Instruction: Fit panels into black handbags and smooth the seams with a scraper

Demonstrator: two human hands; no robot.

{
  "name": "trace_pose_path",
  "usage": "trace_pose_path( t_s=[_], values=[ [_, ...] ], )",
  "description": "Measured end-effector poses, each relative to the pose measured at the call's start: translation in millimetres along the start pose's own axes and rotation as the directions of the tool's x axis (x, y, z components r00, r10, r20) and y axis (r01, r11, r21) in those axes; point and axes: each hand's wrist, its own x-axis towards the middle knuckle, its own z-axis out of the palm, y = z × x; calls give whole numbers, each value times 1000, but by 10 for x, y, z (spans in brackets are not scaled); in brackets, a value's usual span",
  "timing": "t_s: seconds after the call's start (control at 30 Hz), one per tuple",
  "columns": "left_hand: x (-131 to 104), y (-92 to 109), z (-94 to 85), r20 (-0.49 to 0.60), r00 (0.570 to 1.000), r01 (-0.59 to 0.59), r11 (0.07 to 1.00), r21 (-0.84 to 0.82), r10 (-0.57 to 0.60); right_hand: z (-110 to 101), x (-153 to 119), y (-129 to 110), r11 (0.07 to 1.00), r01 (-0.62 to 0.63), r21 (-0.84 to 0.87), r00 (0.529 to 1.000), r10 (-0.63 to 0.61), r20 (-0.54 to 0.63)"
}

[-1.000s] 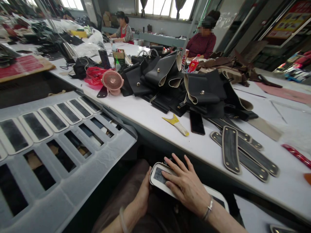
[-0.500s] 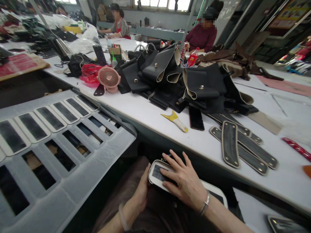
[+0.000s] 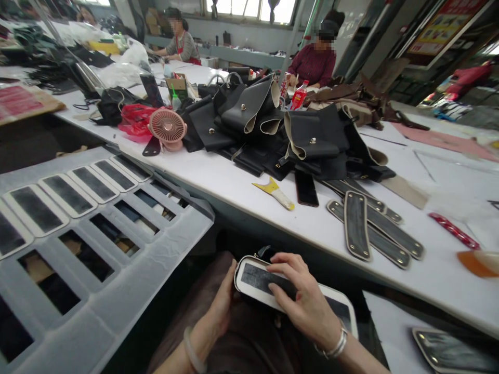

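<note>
In the head view, a black bag [image 3: 255, 301] lies across my lap, its long round-cornered base panel facing up. The panel has a white border and a dark grey centre strip [image 3: 253, 278]. My left hand [image 3: 222, 301] cups the bag's left end, thumb along the edge and the other fingers largely hidden. Over the middle of the panel, my right hand [image 3: 304, 293] rests with its fingers bent and apart, fingertips touching the surface. The white border shows again beyond my right wrist. A small strap end [image 3: 264, 251] sticks up at the far edge.
A grey rack [image 3: 128, 270] at left carries several white-edged panels [image 3: 74, 192]. On the white table [image 3: 218, 192] are piled black leather bags [image 3: 249, 114], a pink fan [image 3: 167, 127], a phone [image 3: 306, 188] and studded straps [image 3: 356, 223]. Two people work behind.
My right hand has shifted from lying flat with stretched fingers to a more bent pose, uncovering more of the panel. My left hand still holds the left end. The view has turned slightly right.
</note>
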Motion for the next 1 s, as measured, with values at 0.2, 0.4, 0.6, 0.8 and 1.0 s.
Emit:
trace_pose_path(
  t_s=[0.2,0.4,0.6,0.8,1.0],
  values=[
    [-121,145,-16,116,992,-50,998,41,45,54,-647,-20,928,81,-364,948,-184,-258],
    [-148,193,-86,219,974,-89,985,145,55,482,-1167,-9,852,-102,-513,921,-114,-373],
    [-81,142,-134,144,989,-78,942,328,31,583,-1343,-18,863,-326,-386,798,33,-601],
    [-8,267,-92,114,983,-177,882,436,141,440,-1512,224,786,-547,290,379,541,-751],
    [-97,688,273,446,776,-545,117,830,446,348,-1470,321,362,-340,868,225,928,-298]
  ],
)
